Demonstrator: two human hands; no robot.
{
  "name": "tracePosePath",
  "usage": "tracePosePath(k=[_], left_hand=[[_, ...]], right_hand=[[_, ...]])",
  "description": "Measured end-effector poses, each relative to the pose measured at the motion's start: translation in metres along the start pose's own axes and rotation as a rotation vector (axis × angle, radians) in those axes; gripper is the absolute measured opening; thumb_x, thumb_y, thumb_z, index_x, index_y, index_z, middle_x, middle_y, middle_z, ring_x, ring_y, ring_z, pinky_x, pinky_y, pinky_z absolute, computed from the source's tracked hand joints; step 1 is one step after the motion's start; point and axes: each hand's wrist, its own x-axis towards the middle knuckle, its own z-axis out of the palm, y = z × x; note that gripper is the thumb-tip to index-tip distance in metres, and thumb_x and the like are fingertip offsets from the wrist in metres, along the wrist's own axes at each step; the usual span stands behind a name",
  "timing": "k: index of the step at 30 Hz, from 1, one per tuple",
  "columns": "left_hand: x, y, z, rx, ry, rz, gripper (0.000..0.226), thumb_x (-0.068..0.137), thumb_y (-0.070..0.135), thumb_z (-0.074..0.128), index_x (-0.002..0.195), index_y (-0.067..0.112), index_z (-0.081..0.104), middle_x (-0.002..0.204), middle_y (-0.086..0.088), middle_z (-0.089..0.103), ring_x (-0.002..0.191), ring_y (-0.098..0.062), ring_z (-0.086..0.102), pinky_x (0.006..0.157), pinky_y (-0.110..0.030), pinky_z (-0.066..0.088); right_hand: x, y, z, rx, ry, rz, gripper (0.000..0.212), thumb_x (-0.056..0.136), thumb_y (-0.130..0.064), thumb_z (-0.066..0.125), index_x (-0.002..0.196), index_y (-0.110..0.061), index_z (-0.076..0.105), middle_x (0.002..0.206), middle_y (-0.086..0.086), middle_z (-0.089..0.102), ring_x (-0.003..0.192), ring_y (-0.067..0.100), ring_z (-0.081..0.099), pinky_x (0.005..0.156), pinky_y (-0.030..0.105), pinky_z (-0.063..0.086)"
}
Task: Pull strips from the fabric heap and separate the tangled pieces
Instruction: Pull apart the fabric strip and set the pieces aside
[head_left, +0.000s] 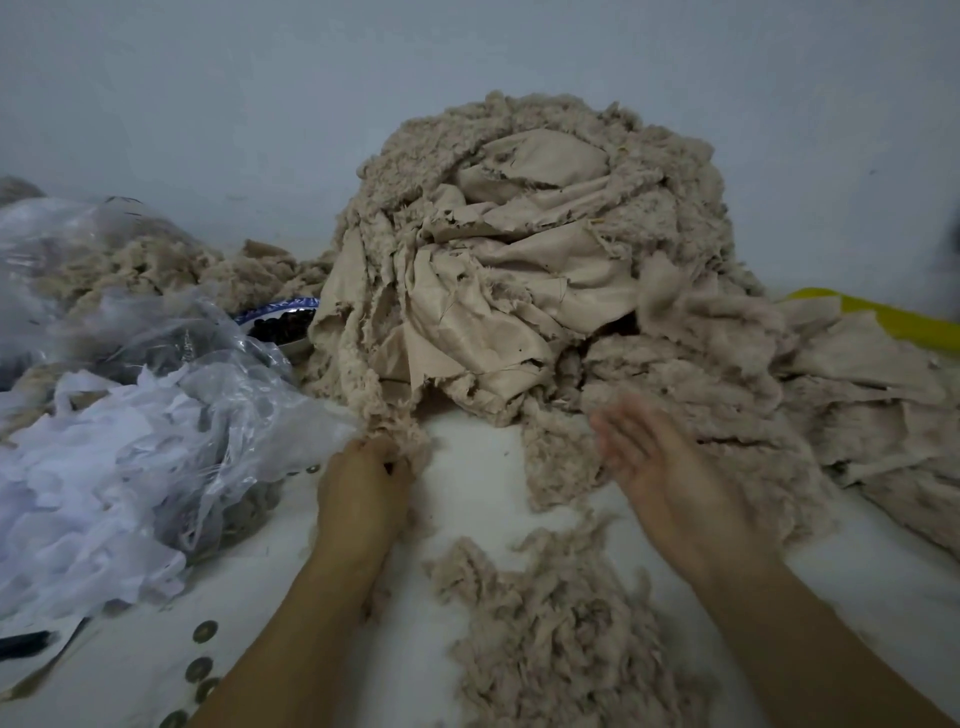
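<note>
Pinching a fuzzy strip (387, 415) at the heap's (519, 234) seven o'clock, your left grip (363, 483) can tug it loose; your right grip (654, 467) hovers spread at five.

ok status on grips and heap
Left grip holds strip at heap foot. Right grip open, blurred, beside heap. Fluff pile nearer, not blocking.

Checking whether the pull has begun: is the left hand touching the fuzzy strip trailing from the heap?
Touching. In the head view the left hand grips the lower end of the fuzzy strip, fingers curled round it.
</note>
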Motion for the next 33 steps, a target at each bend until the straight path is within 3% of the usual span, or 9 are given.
tracePosePath(k=[4,10,12,15,20,22,26,29,33], left_hand=[[-0.014,0.017,-0.005,-0.153,0.078,0.254,0.020,0.097,0.007,0.058,0.079,0.003,0.064,0.082,-0.002,0.056,0.080,-0.018,0.049,0.065,-0.019,0.032],[-0.054,0.064,0.009,-0.216,-0.064,0.840,0.017,0.096,0.007,0.057,0.101,0.006,0.073,0.102,-0.004,0.066,0.097,-0.014,0.052,0.085,-0.021,0.042],[-0.055,0.067,0.010,-0.251,-0.103,0.869,0.018,0.098,0.008,0.056,0.104,0.005,0.073,0.104,-0.008,0.066,0.098,-0.018,0.054,0.086,-0.025,0.045],[-0.056,0.065,0.013,-0.258,-0.134,0.887,0.017,0.099,0.009,0.057,0.103,0.004,0.072,0.099,-0.009,0.064,0.092,-0.024,0.056,0.080,-0.036,0.047],[-0.057,0.068,0.019,-0.305,-0.178,0.960,0.016,0.098,0.010,0.059,0.103,0.004,0.074,0.103,-0.008,0.067,0.096,-0.021,0.056,0.084,-0.025,0.045],[-0.057,0.068,0.021,-0.315,-0.191,0.972,0.016,0.098,0.012,0.061,0.101,0.007,0.075,0.102,-0.005,0.069,0.096,-0.016,0.057,0.083,-0.020,0.044],[-0.052,0.063,0.016,-0.557,-0.265,0.483,0.029,0.103,0.031,0.054,0.081,0.017,0.067,0.081,0.010,0.064,0.077,-0.003,0.058,0.072,-0.014,0.043],[-0.034,0.056,0.013,-0.902,-0.261,-0.074,0.034,0.102,0.041,0.051,0.093,0.013,0.070,0.084,0.008,0.073,0.075,-0.011,0.061,0.069,-0.024,0.046],[-0.013,0.046,-0.002,-1.657,-0.398,-0.380,0.024,0.098,0.026,0.057,0.101,0.008,0.073,0.082,0.001,0.072,0.067,-0.009,0.062,0.058,-0.019,0.050]], right_hand=[[-0.010,0.013,0.020,-0.356,-0.098,-0.027,0.021,0.097,-0.020,0.057,0.099,-0.005,0.072,0.094,0.013,0.075,0.079,0.016,0.072,0.067,0.022,0.057],[-0.019,0.023,0.028,-0.439,-0.316,0.117,0.044,0.095,-0.045,0.053,0.117,-0.011,0.069,0.113,0.011,0.073,0.108,0.023,0.069,0.095,0.036,0.053],[-0.018,0.023,0.027,-0.458,-0.265,0.074,0.027,0.102,-0.032,0.051,0.097,-0.016,0.073,0.097,0.008,0.074,0.095,0.023,0.069,0.086,0.033,0.052],[-0.014,0.024,0.027,-0.524,-0.186,0.047,0.039,0.102,-0.019,0.050,0.065,-0.024,0.062,0.073,0.009,0.057,0.072,0.020,0.053,0.069,0.033,0.042],[-0.014,0.024,0.029,-0.473,-0.217,0.112,0.040,0.097,-0.035,0.059,0.109,0.003,0.066,0.099,0.022,0.072,0.092,0.029,0.070,0.085,0.037,0.054],[-0.013,0.023,0.029,-0.449,-0.153,0.102,0.037,0.099,-0.030,0.057,0.108,0.005,0.064,0.091,0.026,0.067,0.085,0.029,0.065,0.079,0.036,0.050],[-0.018,0.015,0.031,-0.941,-0.211,-0.182,0.037,0.101,-0.036,0.050,0.064,-0.034,0.058,0.057,-0.013,0.053,0.056,0.003,0.049,0.054,0.019,0.040],[-0.028,0.018,0.034,-1.154,-0.483,-0.131,0.026,0.097,-0.039,0.058,0.076,-0.024,0.062,0.064,-0.006,0.059,0.058,0.002,0.051,0.055,0.020,0.040],[-0.031,0.018,0.032,-1.251,-0.655,-0.091,0.034,0.096,-0.030,0.060,0.068,-0.014,0.050,0.058,-0.013,0.040,0.051,0.001,0.036,0.051,0.017,0.029]])
